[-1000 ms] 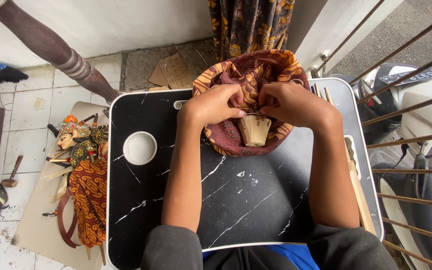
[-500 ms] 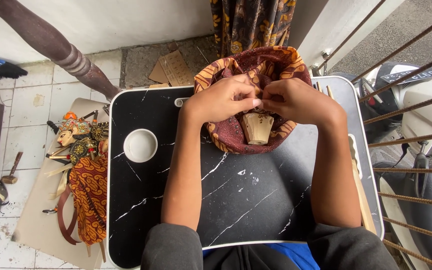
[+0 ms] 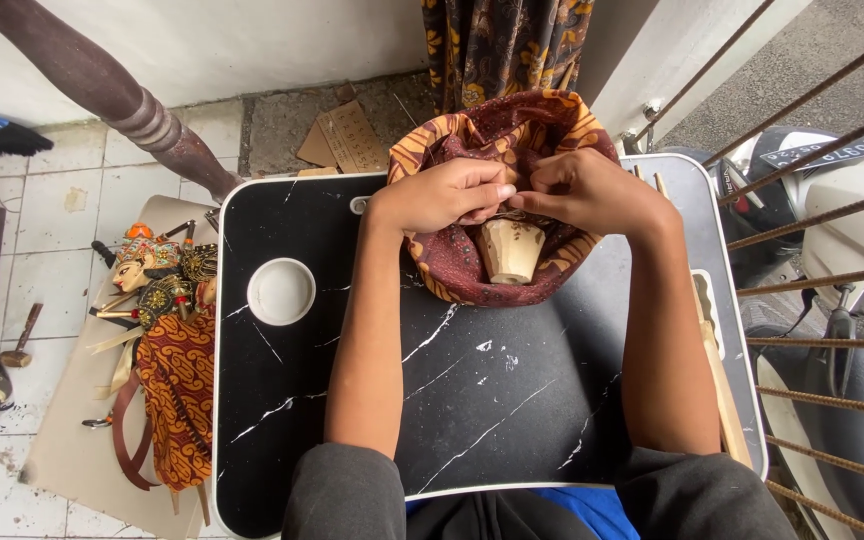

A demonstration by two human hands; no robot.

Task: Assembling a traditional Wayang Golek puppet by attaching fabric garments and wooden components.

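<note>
A maroon and orange batik cloth [image 3: 472, 275] lies bunched at the far middle of a black marble-look lap table [image 3: 472, 400]. A small pale wooden body piece [image 3: 510, 250] pokes out of the cloth's opening. My left hand [image 3: 447, 195] and my right hand [image 3: 582, 190] meet just above that piece, fingertips pinched together on the cloth's edge or something thin there. What exactly sits between the fingers is too small to make out.
A white round cup recess [image 3: 281, 291] is set in the table's left side. A finished puppet in batik dress [image 3: 167, 350] lies on a board on the tiled floor at left, near a small hammer [image 3: 20, 340]. Metal railing bars [image 3: 812, 220] and a scooter stand at right.
My hands have lifted slightly and closed in on each other, fingertips now meeting above the wooden piece. The cloth has been drawn up a little around it.
</note>
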